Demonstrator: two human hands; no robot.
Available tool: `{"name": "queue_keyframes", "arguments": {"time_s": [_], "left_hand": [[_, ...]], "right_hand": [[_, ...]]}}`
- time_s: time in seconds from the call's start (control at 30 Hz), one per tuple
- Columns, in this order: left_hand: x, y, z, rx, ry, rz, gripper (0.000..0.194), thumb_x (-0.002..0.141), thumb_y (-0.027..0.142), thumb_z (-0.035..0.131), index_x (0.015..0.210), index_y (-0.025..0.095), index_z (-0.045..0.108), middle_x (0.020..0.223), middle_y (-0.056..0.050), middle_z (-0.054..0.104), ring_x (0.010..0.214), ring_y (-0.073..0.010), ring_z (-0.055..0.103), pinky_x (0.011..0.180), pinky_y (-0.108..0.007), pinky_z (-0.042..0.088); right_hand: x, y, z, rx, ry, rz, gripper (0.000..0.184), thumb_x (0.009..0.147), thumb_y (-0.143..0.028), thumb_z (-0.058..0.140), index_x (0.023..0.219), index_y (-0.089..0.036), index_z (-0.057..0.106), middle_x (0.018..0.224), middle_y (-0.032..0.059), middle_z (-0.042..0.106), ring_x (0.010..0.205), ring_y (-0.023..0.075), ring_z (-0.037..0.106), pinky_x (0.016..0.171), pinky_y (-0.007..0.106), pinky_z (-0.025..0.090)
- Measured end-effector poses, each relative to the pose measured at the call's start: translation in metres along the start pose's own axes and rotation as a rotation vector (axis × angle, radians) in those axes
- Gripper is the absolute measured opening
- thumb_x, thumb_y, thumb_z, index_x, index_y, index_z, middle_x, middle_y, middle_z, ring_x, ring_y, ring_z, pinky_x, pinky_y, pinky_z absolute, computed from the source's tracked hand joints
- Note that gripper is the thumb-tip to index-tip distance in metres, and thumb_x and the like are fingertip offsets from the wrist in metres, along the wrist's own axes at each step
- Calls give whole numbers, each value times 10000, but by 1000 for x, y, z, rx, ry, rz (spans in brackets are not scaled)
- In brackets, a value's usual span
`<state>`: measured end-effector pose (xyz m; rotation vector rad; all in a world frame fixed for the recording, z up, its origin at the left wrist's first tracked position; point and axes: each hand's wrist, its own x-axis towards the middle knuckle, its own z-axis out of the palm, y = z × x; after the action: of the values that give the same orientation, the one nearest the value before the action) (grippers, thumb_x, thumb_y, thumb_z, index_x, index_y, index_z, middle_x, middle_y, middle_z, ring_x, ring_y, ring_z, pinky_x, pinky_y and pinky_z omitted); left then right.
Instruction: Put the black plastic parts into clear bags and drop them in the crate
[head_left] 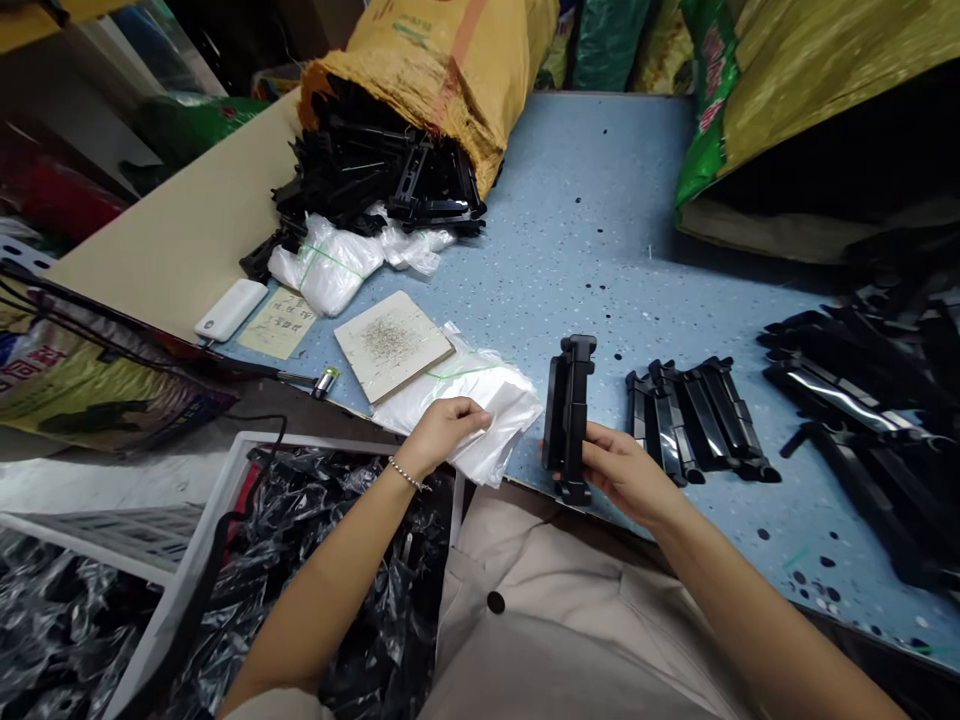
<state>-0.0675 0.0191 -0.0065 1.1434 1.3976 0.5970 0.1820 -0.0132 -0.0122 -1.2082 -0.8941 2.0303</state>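
My right hand [626, 468] grips a long black plastic part [571, 420] upright at the table's front edge. It looks like a clamp-style holder with hooked ends. My left hand [444, 435] pinches the edge of a stack of clear plastic bags [499, 400] lying flat on the table. A square whitish board [391, 345] with a speckled top rests on the far left part of that stack. To the right of my right hand, several similar black parts [701, 420] lie side by side in a row.
A yellow sack [450, 60] spills black parts [375, 175] at the back left, beside bundled plastic bags [326, 265]. A white power bank [231, 310] and paper note [277, 322] lie left. More black parts [862, 400] are piled right. A crate [247, 445] of bagged items stands below.
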Motion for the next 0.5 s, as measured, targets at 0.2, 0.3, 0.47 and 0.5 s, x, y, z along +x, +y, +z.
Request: {"name": "queue_keyframes", "arguments": {"time_s": [0.2,0.3,0.47,0.5], "left_hand": [[2,-7,5,46,98,-11,322,572,324,757,663,117,527,641,27,553,582,-16,451,558,-150,331],[2,-8,6,-8,64,-28,335,589,330,749,679,124,502,624,30,549,558,-21,464,538,-152,338],[-5,-6,-3,-123,167,85,263,653,233,686,762,142,465,680,37,567,609,-25,512,605,-160,415],[-8,-5,-6,-105,215,143,236,672,226,669,769,141,471,720,27,581,646,-29,529,635,-165,433]], "right_hand": [[4,-12,33,124,-138,51,403,761,-439,735,1031,-144,689,1117,128,648,865,161,645,669,217,525],[18,-11,41,145,-161,29,407,736,-432,754,998,-126,695,1025,118,669,770,130,631,639,205,508],[37,2,37,122,-82,35,471,684,-415,794,1025,-108,690,854,75,673,609,65,556,587,173,464],[37,4,35,117,-76,38,481,693,-426,784,1036,-104,687,843,74,670,606,66,555,587,176,463]]}}
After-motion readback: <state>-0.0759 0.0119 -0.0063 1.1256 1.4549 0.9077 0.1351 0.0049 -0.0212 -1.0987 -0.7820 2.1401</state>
